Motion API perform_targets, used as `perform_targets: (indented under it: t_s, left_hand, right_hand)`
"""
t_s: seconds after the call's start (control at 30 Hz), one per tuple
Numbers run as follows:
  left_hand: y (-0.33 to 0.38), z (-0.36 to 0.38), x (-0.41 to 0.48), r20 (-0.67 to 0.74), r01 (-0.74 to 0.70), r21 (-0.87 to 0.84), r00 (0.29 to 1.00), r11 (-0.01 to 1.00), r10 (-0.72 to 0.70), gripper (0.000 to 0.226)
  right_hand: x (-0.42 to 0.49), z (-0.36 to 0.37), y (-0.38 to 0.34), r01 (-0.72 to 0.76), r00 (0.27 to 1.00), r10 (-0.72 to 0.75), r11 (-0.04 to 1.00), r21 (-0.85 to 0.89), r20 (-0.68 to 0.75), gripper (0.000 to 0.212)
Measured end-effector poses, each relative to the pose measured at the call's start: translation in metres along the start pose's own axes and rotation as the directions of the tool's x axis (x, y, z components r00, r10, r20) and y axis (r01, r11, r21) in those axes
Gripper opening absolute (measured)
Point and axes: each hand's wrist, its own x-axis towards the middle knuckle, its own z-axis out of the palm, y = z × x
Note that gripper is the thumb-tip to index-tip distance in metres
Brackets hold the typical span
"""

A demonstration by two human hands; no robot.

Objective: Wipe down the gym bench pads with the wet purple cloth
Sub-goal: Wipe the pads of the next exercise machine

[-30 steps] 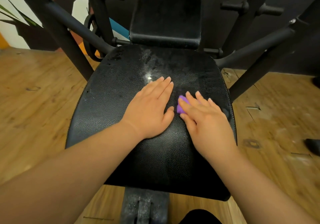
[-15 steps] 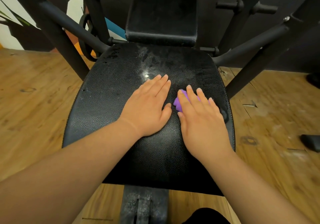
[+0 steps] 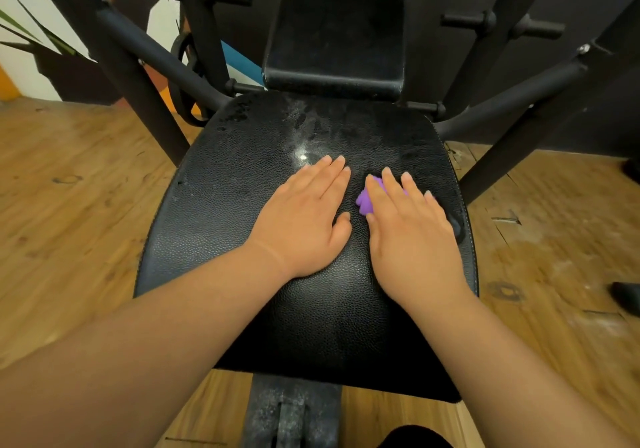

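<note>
A black textured seat pad (image 3: 214, 212) fills the middle of the head view, with wet streaks across its far part. A narrower black back pad (image 3: 332, 39) rises behind it. My left hand (image 3: 304, 219) lies flat on the seat pad, fingers straight, holding nothing. Just right of it, my right hand (image 3: 408, 229) presses flat on the purple cloth (image 3: 363, 202). Only a small bunched part of the cloth shows, beside the index finger; the rest is under the palm and fingers.
Black steel frame bars (image 3: 138, 67) slant past both sides of the seat, with peg handles higher up. The bench's base post (image 3: 291, 413) runs toward me under the seat. Wooden floor (image 3: 69, 205) lies left and right. A dark object (image 3: 627, 298) sits at the right edge.
My right hand has slid the cloth a little farther up the seat pad, and more of the cloth shows. My left hand stays flat in the same spot.
</note>
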Motion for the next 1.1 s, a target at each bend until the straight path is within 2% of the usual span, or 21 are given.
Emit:
perform_targets:
  t_s: [0.13,0.33,0.47,0.6,0.73,0.83,1.1]
  left_hand:
    - [0.001,-0.001,0.0,0.002,0.003,0.006,1.0,1.0,-0.003,0.073]
    - [0.0,0.0,0.001,-0.012,0.007,0.006,1.0,1.0,-0.007,0.071]
    - [0.001,-0.002,0.003,0.011,0.023,-0.002,1.0,1.0,-0.023,0.075]
    - [0.0,-0.004,0.006,0.01,0.019,0.006,1.0,1.0,-0.019,0.074]
    - [-0.008,-0.006,0.015,-0.019,0.02,0.006,1.0,1.0,-0.02,0.071]
    - [-0.019,-0.01,0.022,-0.033,0.054,0.02,0.998,0.998,-0.054,0.078]
    - [-0.026,-0.008,0.019,-0.047,0.126,0.057,0.991,0.99,-0.123,0.087]
  right_hand:
    - [0.041,-0.007,-0.001,-0.053,0.992,0.051,0.998,0.016,0.115,0.052]
    - [0.004,-0.004,-0.002,-0.016,1.0,0.016,1.0,0.007,0.02,0.054]
    - [0.026,-0.008,0.003,-0.02,0.993,0.018,1.0,0.019,0.12,0.051]
    - [0.065,-0.009,0.004,-0.035,0.992,0.032,0.999,0.021,0.123,0.053]
    - [0.04,-0.012,0.009,0.031,0.991,-0.031,1.0,0.007,0.131,0.055]
    - [0.027,-0.013,0.013,0.064,0.989,-0.066,0.998,0.02,0.136,0.055]
    - [0.096,-0.023,0.031,0.214,0.952,-0.231,0.971,0.104,0.201,0.051]
